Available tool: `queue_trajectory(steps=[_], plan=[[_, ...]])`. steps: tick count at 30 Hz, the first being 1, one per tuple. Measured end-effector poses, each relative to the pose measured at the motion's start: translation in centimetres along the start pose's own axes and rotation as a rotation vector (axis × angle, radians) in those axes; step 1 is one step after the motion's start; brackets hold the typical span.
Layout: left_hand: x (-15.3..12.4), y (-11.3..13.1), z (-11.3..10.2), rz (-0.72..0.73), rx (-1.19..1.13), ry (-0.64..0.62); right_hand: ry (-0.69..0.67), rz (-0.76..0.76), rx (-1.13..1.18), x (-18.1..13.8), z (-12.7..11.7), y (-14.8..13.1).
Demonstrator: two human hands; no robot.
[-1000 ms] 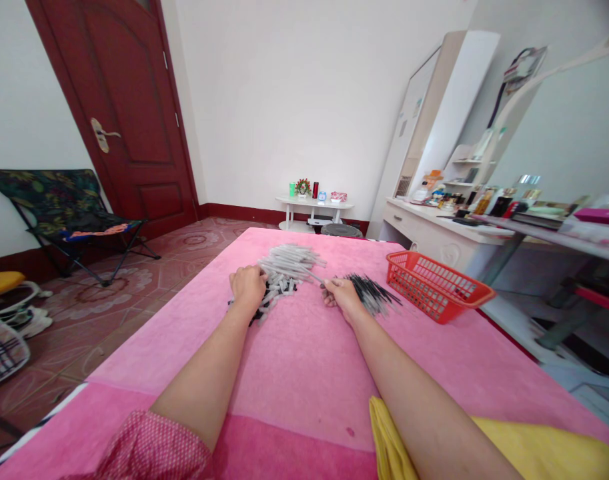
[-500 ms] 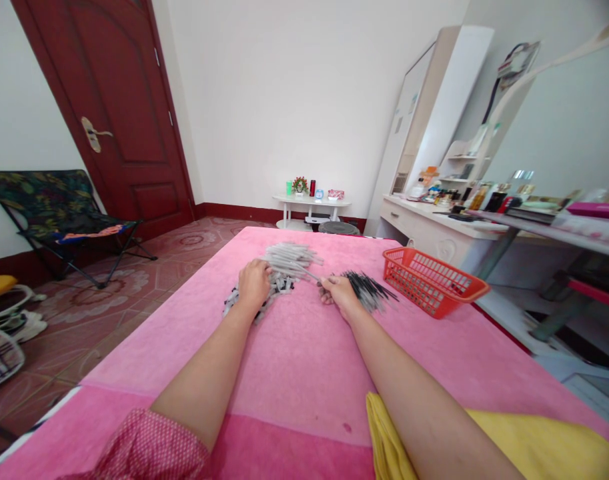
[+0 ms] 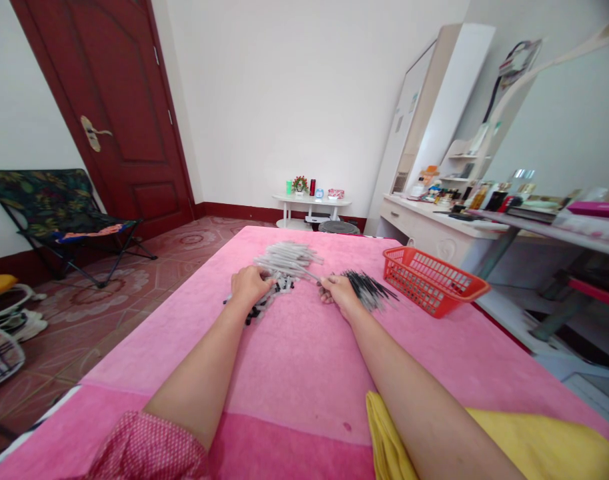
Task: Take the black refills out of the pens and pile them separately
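My right hand (image 3: 338,291) pinches one slim grey pen barrel (image 3: 311,275) that points up and left toward a heap of similar translucent grey pen barrels (image 3: 290,255). Close by on its right lies a spread of thin black-and-grey pen refills (image 3: 371,292). My left hand (image 3: 251,285) is over a pile of small black and clear pieces (image 3: 283,285), which look like pen caps or plugs. Its fingers are bent in toward the thumb; whatever lies between the tips is too small to make out.
A pink cloth (image 3: 294,360) covers the table. An orange-red plastic basket (image 3: 434,283) stands at the right, and a folded yellow cloth (image 3: 534,437) lies near the front right. Beyond are a dressing table (image 3: 424,223) and a folding chair (image 3: 64,213).
My left hand has shifted slightly left, off the edge of the barrel heap, uncovering more black pieces in the pile. My right hand has stayed in place with the pen barrel.
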State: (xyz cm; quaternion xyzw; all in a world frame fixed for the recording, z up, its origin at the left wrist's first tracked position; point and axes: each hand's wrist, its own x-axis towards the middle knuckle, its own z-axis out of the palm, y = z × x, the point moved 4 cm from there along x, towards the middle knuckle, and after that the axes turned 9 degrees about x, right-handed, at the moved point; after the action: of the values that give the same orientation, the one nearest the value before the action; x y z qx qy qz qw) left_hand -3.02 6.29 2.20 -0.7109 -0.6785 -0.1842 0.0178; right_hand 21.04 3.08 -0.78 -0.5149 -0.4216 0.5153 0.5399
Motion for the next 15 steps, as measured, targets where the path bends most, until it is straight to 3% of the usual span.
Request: queue_trajectory(steps=[3, 6, 9, 12, 15], plan=[[-0.2, 0.3, -0.3, 0.017, 0.025, 0.008, 0.002, 0.0, -0.001, 0.0, 0.0, 0.0], [-0.4, 0.3, -0.9, 0.036, -0.012, 0.172, 0.004, -0.005, 0.003, -0.1, 0.1, -0.1], [-0.2, 0.7, -0.9, 0.032, -0.256, 0.29, 0.002, -0.011, 0.01, -0.2, 0.1, -0.2], [0.3, 1.5, 0.6, -0.011, -0.775, 0.167, -0.01, -0.017, 0.021, -0.3, 0.2, -0.3], [0.4, 2.6, 2.2, -0.156, -1.286, -0.011, -0.021, -0.018, 0.037, -0.3, 0.1, -0.3]])
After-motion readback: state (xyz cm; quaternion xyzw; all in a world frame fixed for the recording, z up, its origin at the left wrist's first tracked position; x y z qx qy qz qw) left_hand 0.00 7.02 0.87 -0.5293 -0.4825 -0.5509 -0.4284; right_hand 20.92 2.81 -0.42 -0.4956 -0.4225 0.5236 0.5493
